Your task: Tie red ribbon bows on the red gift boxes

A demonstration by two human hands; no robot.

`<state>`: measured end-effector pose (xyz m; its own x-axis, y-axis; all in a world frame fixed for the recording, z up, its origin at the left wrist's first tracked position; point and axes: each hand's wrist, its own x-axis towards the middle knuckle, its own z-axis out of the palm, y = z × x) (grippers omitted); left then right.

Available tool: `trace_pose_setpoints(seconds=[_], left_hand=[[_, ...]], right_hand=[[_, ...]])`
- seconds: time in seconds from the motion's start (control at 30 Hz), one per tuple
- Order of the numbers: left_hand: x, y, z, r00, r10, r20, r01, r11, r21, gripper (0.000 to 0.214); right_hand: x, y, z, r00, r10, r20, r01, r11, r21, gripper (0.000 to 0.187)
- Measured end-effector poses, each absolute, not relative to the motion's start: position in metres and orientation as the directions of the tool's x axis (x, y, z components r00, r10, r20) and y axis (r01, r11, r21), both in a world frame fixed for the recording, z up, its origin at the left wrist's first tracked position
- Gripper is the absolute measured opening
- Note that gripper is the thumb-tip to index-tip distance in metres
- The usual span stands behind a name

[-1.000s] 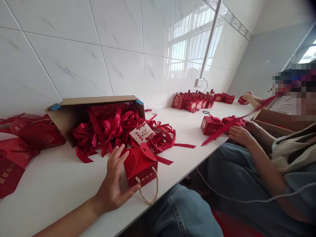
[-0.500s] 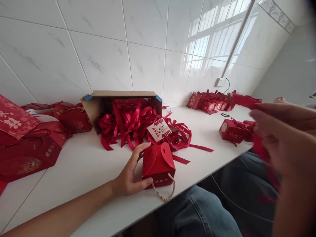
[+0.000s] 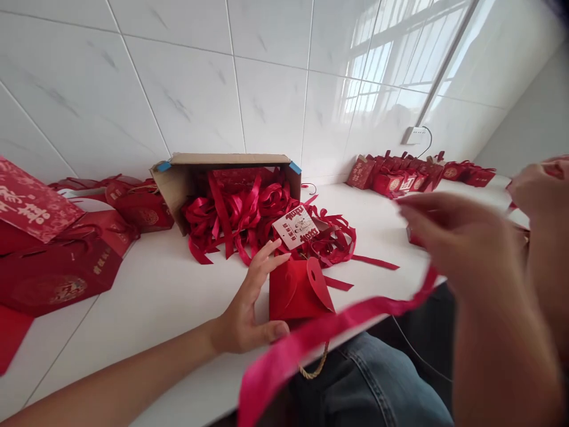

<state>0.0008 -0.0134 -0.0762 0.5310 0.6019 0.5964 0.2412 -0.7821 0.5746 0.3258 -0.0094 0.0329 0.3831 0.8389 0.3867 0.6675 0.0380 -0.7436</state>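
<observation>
A red gift box [image 3: 284,293] with curved, interlocking top flaps stands at the table's front edge. Its twisted cord handle [image 3: 316,370] hangs at the front. My left hand [image 3: 244,308] is spread around the box's left side, thumb by the front corner and fingertips by the back edge. Off to the right, my right hand [image 3: 462,249], blurred, is closed on a red ribbon [image 3: 364,311]. That ribbon sweeps down and left, covering part of the box's front. Behind the box lies a heap of red ribbons [image 3: 244,207] with a printed square card [image 3: 296,227] on top.
The ribbons spill from a cardboard carton [image 3: 171,198] lying on its side. Red gift boxes [image 3: 62,279] crowd the left, and more red boxes [image 3: 395,175] line the right wall. Another person's hand [image 3: 544,190] is at far right. A socket strip [image 3: 413,136] sits on the wall.
My right hand has swung left, and the red ribbon now trails across in front of the box. My left hand's fingers have spread and lifted a little. The view has shifted slightly.
</observation>
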Motion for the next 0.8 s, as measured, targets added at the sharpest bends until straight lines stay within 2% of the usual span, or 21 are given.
trace_pose_setpoints(seconds=[0.07,0.13,0.2,0.3,0.4,0.5,0.57,0.67,0.8], left_hand=[[0.003,-0.016,-0.068,0.513,0.641,0.571,0.291,-0.756,0.587,0.058],[0.005,-0.017,-0.061,0.507,0.668,0.545,0.335,-0.735,0.589,0.046],[0.007,-0.017,-0.056,0.516,0.681,0.521,0.363,-0.724,0.586,0.037],[0.010,-0.022,-0.050,0.524,0.682,0.510,0.425,-0.728,0.538,0.034],[0.012,-0.035,-0.043,0.545,0.613,0.572,0.471,-0.788,0.396,0.038],[0.014,-0.052,-0.038,0.653,0.450,0.610,0.428,-0.883,0.193,0.046],[0.015,-0.060,-0.036,0.675,0.395,0.622,0.402,-0.905,0.139,0.046],[0.016,-0.059,-0.037,0.567,0.480,0.670,0.483,-0.852,0.202,0.037],[0.024,-0.045,-0.043,0.489,0.628,0.606,0.605,-0.744,0.284,0.031]], right_hand=[[0.291,-0.012,0.020,0.365,0.829,0.424,0.663,0.088,-0.743,0.019],[0.270,-0.015,0.010,0.261,0.878,0.402,0.610,0.173,-0.773,0.023],[0.262,-0.019,0.004,0.089,0.945,0.316,0.531,0.224,-0.817,0.029],[0.266,-0.026,0.002,-0.075,0.980,0.184,0.467,0.197,-0.862,0.032],[0.268,-0.033,0.003,-0.146,0.985,0.090,0.358,0.137,-0.923,0.033],[0.265,-0.037,0.004,-0.209,0.977,0.037,0.219,0.084,-0.972,0.033],[0.262,-0.038,0.003,-0.249,0.969,0.010,0.150,0.049,-0.987,0.031],[0.259,-0.036,0.001,-0.251,0.967,-0.040,0.126,-0.008,-0.992,0.028],[0.258,-0.030,-0.004,-0.201,0.975,-0.089,0.126,-0.065,-0.990,0.026]])
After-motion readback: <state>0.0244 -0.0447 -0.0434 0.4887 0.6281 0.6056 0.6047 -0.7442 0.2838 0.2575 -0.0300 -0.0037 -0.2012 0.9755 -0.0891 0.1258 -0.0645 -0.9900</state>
